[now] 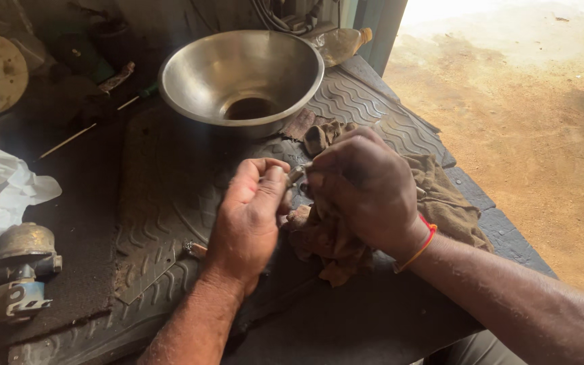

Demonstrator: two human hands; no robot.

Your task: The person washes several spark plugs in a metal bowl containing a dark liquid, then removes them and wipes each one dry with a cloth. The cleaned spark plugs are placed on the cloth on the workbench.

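Both hands meet over a ribbed black mat (pixel 170 203): the left hand (pixel 251 216) and right hand (pixel 363 192) pinch a small metal part (pixel 296 174), above a brown rag (pixel 441 203). Behind the rag a steel bowl (pixel 241 74), then a plastic bottle (pixel 339 44); sandy floor (pixel 528 122) beyond.

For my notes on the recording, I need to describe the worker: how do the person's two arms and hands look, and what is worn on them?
Both forearms are bare; no sleeves show and no gloves are worn. The left hand has no ring, watch or band visible. The right hand looks smeared with dark grime, and its wrist carries a thin orange-red thread band. No other markings can be seen.
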